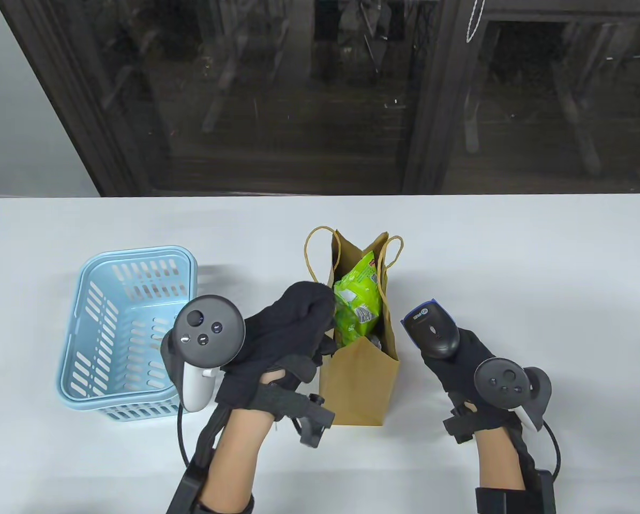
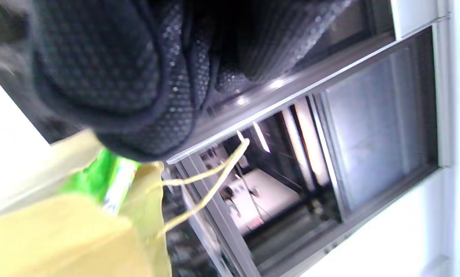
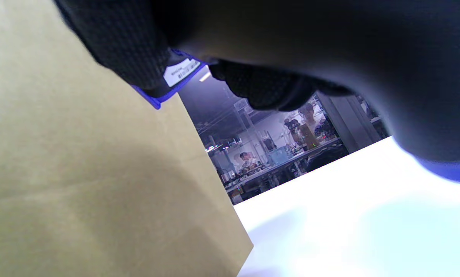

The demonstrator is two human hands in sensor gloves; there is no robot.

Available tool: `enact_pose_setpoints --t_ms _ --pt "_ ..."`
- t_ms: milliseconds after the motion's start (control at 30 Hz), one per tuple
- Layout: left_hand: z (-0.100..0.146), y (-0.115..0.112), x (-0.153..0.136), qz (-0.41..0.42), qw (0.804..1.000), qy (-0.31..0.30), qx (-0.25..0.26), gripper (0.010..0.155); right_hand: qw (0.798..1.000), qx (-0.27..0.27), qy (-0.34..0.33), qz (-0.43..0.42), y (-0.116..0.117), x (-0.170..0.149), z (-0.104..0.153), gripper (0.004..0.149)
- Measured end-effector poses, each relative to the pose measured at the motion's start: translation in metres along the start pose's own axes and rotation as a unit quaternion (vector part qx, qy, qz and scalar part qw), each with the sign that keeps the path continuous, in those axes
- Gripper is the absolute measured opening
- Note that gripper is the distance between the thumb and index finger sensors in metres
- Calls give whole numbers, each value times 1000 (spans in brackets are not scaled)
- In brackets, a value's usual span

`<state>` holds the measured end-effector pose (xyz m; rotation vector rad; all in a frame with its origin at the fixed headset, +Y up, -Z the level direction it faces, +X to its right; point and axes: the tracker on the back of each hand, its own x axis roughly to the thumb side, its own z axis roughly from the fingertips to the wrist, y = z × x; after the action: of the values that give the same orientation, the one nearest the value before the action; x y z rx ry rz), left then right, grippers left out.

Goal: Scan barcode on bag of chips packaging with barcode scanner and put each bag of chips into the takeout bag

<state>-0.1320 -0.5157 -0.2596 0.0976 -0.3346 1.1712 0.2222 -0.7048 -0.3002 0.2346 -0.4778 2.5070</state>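
A green bag of chips (image 1: 358, 305) is pushed into the takeout bag (image 1: 360, 375) by the curled left hand (image 1: 293, 332); whether it is gripped cannot be told. The barcode scanner (image 1: 432, 332) is clasped in the right hand (image 1: 467, 369), kept aside, probably ready for another scan.

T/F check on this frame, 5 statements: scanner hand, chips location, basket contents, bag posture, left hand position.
1. The right hand holds the barcode scanner. True.
2. The green bag of chips lies in the blue basket. False: it sits inside the takeout bag, its top showing at the opening.
3. The blue basket holds no chips. True.
4. The takeout bag lies flat on the table. False: it stands upright with its mouth open.
5. The left hand is at the takeout bag's left edge, by the opening. True.
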Motion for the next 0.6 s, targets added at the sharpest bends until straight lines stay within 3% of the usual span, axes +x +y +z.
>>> enact_pose_setpoints --t_ms 200,400,600 --pt "15 1 -42 -22 1000 1 -1 39 1000 2 1 4 1 0 0 49" --pt "7 -11 -91 -143 986 -30 76 45 1000 10 5 10 3 -2 1 49" --pt "-9 -38 -141 -230 972 17 43 60 1000 17 7 14 6 -3 1 49"
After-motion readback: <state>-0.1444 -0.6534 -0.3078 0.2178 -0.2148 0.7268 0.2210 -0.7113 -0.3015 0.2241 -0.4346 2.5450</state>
